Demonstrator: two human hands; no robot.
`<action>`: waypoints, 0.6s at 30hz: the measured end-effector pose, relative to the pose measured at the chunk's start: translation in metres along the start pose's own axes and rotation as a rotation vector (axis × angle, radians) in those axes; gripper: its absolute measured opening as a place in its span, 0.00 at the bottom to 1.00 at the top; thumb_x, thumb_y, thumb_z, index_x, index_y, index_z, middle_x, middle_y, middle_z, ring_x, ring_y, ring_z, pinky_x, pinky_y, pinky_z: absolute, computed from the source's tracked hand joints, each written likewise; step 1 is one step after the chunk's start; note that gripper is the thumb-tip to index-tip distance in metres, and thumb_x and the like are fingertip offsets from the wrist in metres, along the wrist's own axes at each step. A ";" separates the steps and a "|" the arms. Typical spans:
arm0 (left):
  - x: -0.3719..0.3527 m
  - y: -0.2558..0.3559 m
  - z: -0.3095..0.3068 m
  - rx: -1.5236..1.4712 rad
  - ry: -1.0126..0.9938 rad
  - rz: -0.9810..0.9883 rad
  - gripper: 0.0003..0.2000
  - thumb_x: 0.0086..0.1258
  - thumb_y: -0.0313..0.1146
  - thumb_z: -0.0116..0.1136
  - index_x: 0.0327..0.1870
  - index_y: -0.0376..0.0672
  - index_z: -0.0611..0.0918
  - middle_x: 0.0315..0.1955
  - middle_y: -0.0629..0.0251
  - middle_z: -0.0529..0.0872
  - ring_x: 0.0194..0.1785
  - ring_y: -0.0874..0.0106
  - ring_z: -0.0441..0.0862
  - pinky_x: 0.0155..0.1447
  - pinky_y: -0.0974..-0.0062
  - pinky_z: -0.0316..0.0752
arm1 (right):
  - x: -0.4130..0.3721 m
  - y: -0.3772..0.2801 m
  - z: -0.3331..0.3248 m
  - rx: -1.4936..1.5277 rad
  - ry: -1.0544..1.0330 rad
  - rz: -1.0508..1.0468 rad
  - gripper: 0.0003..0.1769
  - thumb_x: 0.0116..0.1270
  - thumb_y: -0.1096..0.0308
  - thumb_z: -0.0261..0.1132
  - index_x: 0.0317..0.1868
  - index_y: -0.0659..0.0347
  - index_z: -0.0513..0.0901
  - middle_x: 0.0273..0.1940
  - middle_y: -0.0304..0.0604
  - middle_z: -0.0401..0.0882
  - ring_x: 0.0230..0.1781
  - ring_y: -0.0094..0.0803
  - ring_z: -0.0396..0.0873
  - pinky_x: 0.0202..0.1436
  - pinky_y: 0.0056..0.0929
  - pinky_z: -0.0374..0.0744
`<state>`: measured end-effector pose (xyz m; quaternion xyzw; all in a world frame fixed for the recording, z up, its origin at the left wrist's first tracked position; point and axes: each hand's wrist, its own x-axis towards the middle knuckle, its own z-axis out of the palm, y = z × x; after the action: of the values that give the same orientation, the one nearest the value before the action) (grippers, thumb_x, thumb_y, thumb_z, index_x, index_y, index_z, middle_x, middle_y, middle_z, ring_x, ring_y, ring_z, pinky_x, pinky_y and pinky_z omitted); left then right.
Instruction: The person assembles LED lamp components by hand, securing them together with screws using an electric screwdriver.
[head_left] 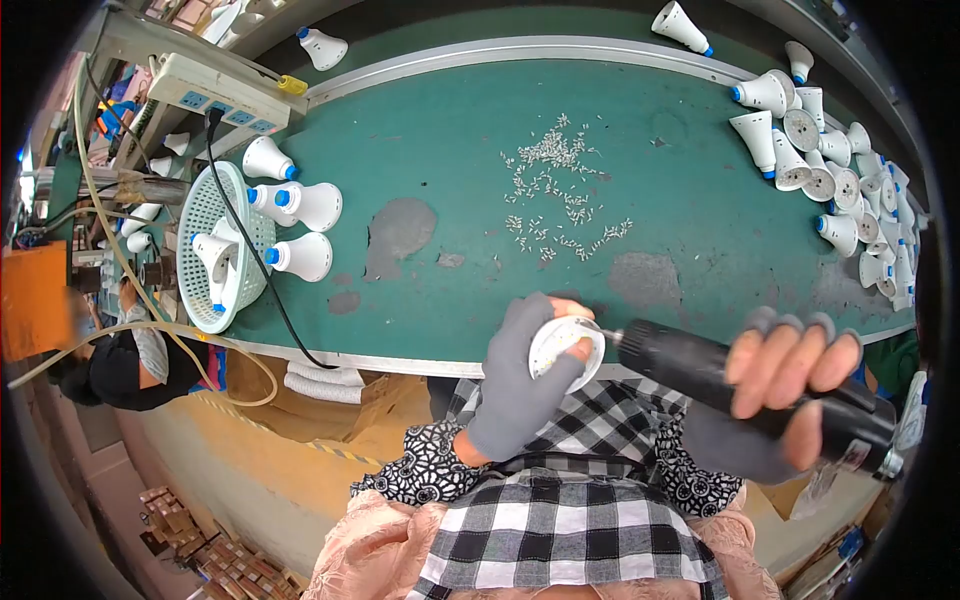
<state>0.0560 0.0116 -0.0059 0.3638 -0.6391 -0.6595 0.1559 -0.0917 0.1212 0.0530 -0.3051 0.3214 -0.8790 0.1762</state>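
In a grey fingerless glove, my left hand point(520, 375) grips a white lamp housing point(552, 345), its round face turned up and my thumb lying on it. My right hand point(775, 400), gloved the same way and slightly blurred, is wrapped round a black electric screwdriver point(680, 358). The bit of the screwdriver reaches the rim of the lamp housing; whether a screw sits under the tip is too small to tell. Farther up the green bench lies a scattered pile of small screws point(555, 150).
A pale green basket point(190, 250) with lamp housings inside stands at the left, with more white housings point(312, 207) beside it. Many housings point(790, 165) crowd the right end. A black cable point(245, 235) runs from the power strip point(215, 95) over the bench edge. Another person point(130, 360) is at far left.
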 end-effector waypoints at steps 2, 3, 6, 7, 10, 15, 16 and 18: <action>0.005 0.002 -0.005 -0.237 0.019 -0.095 0.14 0.64 0.31 0.58 0.50 0.38 0.79 0.43 0.66 0.81 0.46 0.74 0.78 0.52 0.75 0.73 | 0.004 0.001 -0.002 0.037 0.189 -0.109 0.14 0.64 0.68 0.64 0.42 0.56 0.66 0.28 0.36 0.70 0.22 0.25 0.72 0.32 0.29 0.75; 0.009 0.000 -0.008 -0.390 0.038 -0.153 0.16 0.66 0.33 0.58 0.52 0.38 0.79 0.44 0.65 0.81 0.51 0.75 0.76 0.55 0.75 0.72 | 0.004 0.000 -0.002 0.077 0.286 -0.107 0.12 0.65 0.68 0.62 0.43 0.57 0.67 0.27 0.36 0.69 0.22 0.26 0.72 0.31 0.30 0.75; 0.016 0.002 -0.001 -0.719 0.085 -0.168 0.23 0.68 0.39 0.56 0.61 0.37 0.73 0.50 0.63 0.80 0.51 0.76 0.77 0.53 0.75 0.74 | -0.008 0.018 0.004 -0.260 0.346 0.369 0.25 0.59 0.75 0.61 0.58 0.66 0.67 0.27 0.38 0.73 0.23 0.25 0.73 0.31 0.27 0.75; 0.019 0.003 0.005 -0.808 0.097 -0.147 0.25 0.68 0.40 0.55 0.64 0.36 0.71 0.52 0.62 0.80 0.49 0.75 0.78 0.51 0.76 0.75 | -0.012 0.027 -0.001 -0.390 0.261 0.550 0.28 0.59 0.76 0.64 0.61 0.67 0.67 0.28 0.37 0.74 0.24 0.23 0.75 0.30 0.23 0.75; 0.012 0.003 0.011 -0.748 -0.027 -0.163 0.31 0.68 0.45 0.55 0.68 0.37 0.65 0.57 0.57 0.76 0.55 0.72 0.76 0.57 0.73 0.72 | -0.024 0.048 0.005 -0.301 0.193 0.886 0.30 0.54 0.76 0.70 0.58 0.67 0.72 0.33 0.38 0.79 0.25 0.23 0.78 0.29 0.21 0.76; 0.016 0.016 -0.027 -0.272 -0.416 -0.066 0.32 0.65 0.41 0.59 0.68 0.38 0.65 0.58 0.59 0.75 0.59 0.72 0.74 0.60 0.73 0.71 | -0.007 0.040 -0.013 -0.310 -0.035 0.945 0.25 0.52 0.71 0.73 0.51 0.66 0.78 0.36 0.39 0.80 0.29 0.22 0.79 0.31 0.21 0.77; 0.016 0.020 -0.033 -0.218 -0.480 -0.099 0.29 0.63 0.37 0.63 0.65 0.40 0.68 0.52 0.62 0.78 0.55 0.74 0.76 0.58 0.74 0.72 | -0.002 0.039 -0.016 -0.332 -0.120 0.942 0.24 0.52 0.70 0.73 0.50 0.66 0.79 0.36 0.38 0.80 0.29 0.22 0.79 0.32 0.22 0.77; 0.016 0.028 -0.037 -0.163 -0.559 -0.218 0.29 0.62 0.38 0.65 0.63 0.40 0.70 0.50 0.63 0.80 0.53 0.74 0.76 0.57 0.75 0.72 | 0.008 0.031 -0.010 -0.403 -0.235 1.008 0.18 0.51 0.71 0.73 0.43 0.64 0.81 0.35 0.37 0.80 0.32 0.22 0.79 0.38 0.27 0.78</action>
<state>0.0627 -0.0294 0.0199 0.2210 -0.5593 -0.7960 -0.0690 -0.1005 0.0991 0.0296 -0.2371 0.5675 -0.5673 0.5476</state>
